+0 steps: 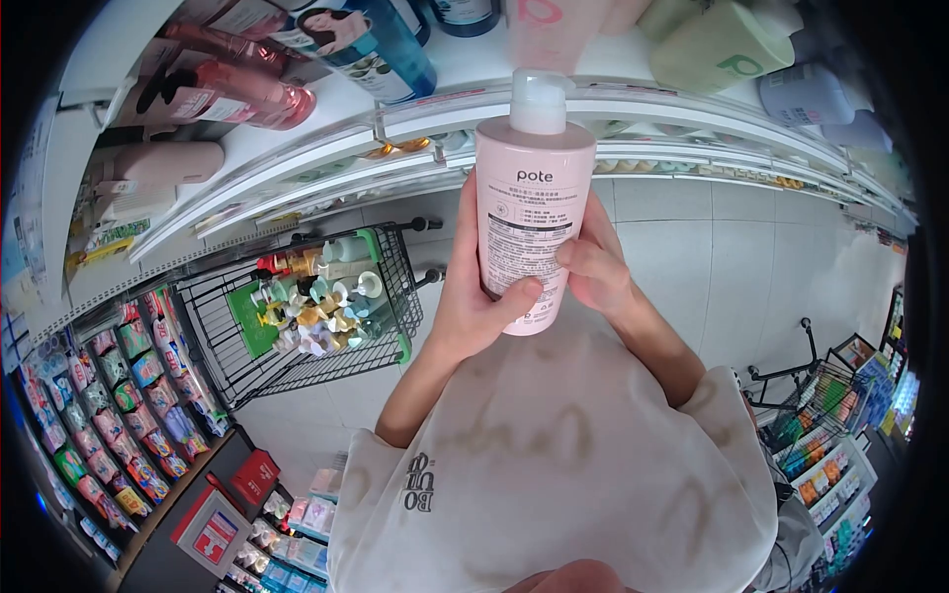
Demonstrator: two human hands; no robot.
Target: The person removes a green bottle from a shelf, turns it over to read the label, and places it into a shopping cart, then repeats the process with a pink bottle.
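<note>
Entry, head view, reading left to right.

Well to the left of our left hand (474, 296), and lower in the frame, stands a black wire shopping cart with green corner guards (227, 341). It is loaded with a jumble of small pump and cap bottles in white, green, yellow and red (316, 296). Above it a white curved shelf edge (326, 168) carries red and pink bottles lying at an angle (247, 94).

Our left hand is curled round the lower left side of a tall pale pink plastic bottle with a white pump top and the word "pote" printed on it (534, 188). The thumb lies across the printed label, the remaining fingers are hidden behind. Our right hand (598, 262) closes on the lower right side, fingers bent over the front, so both hands clasp the bottle. The bottle stands upright between them, in front of the shelf edge, the label facing us.

To the right of our right hand we note light floor tiles (751, 257) and, further off, low wire racks of small coloured packs (830, 435).

Judgement: the step in hand looks like holding the bottle up for inspection of the label. Any next move calls for keeping one firm grip before the other hand lets go, since the pump makes the bottle top-heavy.
</note>
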